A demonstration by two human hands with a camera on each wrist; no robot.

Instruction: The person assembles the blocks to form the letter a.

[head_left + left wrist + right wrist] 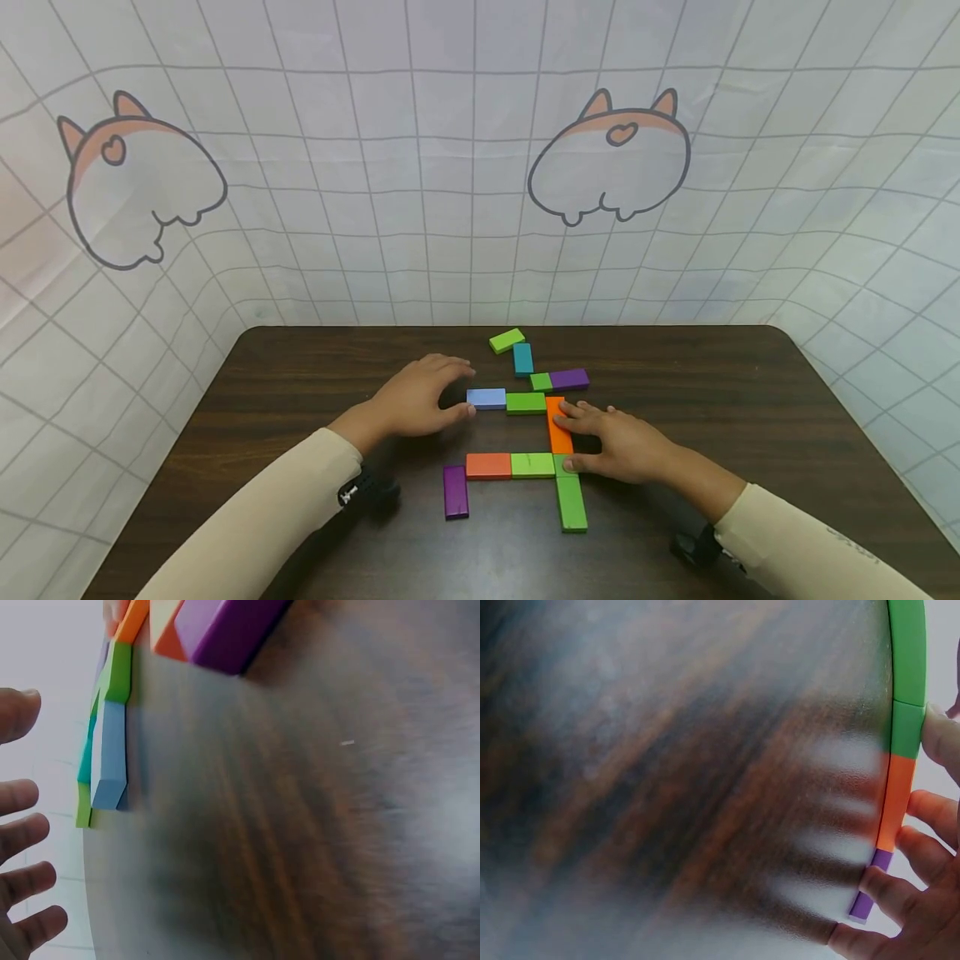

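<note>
My left hand [422,396] hovers at the left end of a light blue block [486,399], its fingers spread and holding nothing; the left wrist view shows its fingertips apart from that light blue block [109,754]. A green block [526,404] lies end to end with the blue one. My right hand [621,442] rests over the right side of the row, fingertips on an orange block [558,427] and thumb on a small green block [564,464]. In the right wrist view, the thumb [941,739] lies at the green block and the fingers spread along the orange block [897,802].
A red-orange block [488,467], a lime block [532,465] and a purple block [455,492] continue the chain leftward. A longer green block [572,503] points nearer. Beyond lie a dark purple block [569,379], a teal block [522,360] and a lime block [507,340] on the dark wooden table [300,375].
</note>
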